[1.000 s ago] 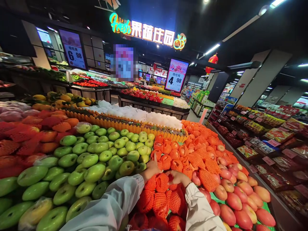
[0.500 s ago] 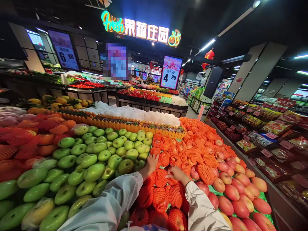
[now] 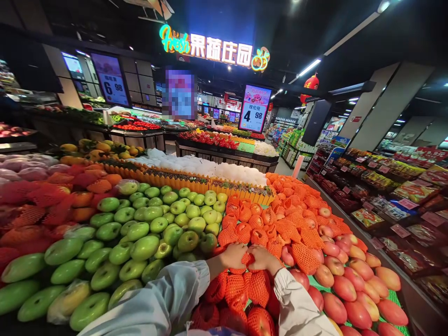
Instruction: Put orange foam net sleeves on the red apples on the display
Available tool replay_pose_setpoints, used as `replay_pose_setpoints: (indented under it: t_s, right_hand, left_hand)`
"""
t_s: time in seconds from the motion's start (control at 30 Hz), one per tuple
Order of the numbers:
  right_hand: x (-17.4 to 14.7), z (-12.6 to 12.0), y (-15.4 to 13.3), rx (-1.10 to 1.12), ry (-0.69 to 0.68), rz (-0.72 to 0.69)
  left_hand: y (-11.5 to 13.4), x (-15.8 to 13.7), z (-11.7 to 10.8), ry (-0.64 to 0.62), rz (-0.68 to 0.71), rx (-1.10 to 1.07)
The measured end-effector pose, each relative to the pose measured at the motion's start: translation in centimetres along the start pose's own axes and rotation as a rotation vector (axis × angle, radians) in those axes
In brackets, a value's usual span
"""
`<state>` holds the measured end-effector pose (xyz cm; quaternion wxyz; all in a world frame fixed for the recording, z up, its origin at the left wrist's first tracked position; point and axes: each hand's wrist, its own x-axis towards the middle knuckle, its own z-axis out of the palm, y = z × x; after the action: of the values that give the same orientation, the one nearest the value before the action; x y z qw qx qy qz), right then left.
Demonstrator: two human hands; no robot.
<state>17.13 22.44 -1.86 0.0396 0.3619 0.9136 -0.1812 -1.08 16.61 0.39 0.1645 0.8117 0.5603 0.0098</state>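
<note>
At the far left lies a heap of fruit in red nets (image 3: pixel 45 200), with paler, pinkish wrapped fruit (image 3: pixel 30 161) behind it. A little to the right, farther back, are yellow fruits (image 3: pixel 101 148), and beyond them hangs a screen showing 6.98 (image 3: pixel 110 79). Next come rows of green apples (image 3: pixel 144 248), a few of them in clear wrap. The person's left sleeve (image 3: pixel 168 296), pale and loose, crosses over the near end of these rows. Behind the green apples runs a low yellow fence (image 3: pixel 189 182) with white-wrapped fruit (image 3: pixel 196 164) on its far side.

Right of the green apples are apples in orange foam nets (image 3: pixel 258 288). The left hand (image 3: pixel 234 255) lies palm down over these, its fingers bent and pointing toward the other hand; whether it pinches a netted apple I cannot tell, as the fingertips are hidden. Just beside it, the right hand (image 3: pixel 262 258) also rests over the netted apples with its fingers bent inward; its grip cannot be told either. Bits of orange net show between and below the two hands.

Farther right, more orange nets (image 3: pixel 304 254) lie heaped, then bare red apples (image 3: pixel 345 288) on a green mat (image 3: pixel 392 294). At the right edge stand shelves of packaged goods (image 3: pixel 408 184).
</note>
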Motion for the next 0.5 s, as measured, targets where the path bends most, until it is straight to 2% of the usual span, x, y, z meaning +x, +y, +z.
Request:
replay_pose_setpoints:
  t_s: [0.27, 0.5]
  right_hand:
    - [-1.5, 0.2, -1.5, -0.053, 0.051, 0.062]
    - [-3.4, -1.3, -1.8, -0.025, 0.144, 0.099]
  left_hand:
    - [0.8, 0.3, 1.0, 0.045, -0.11, -0.075]
    - [1.2, 1.5, 0.8, 0.024, -0.208, -0.08]
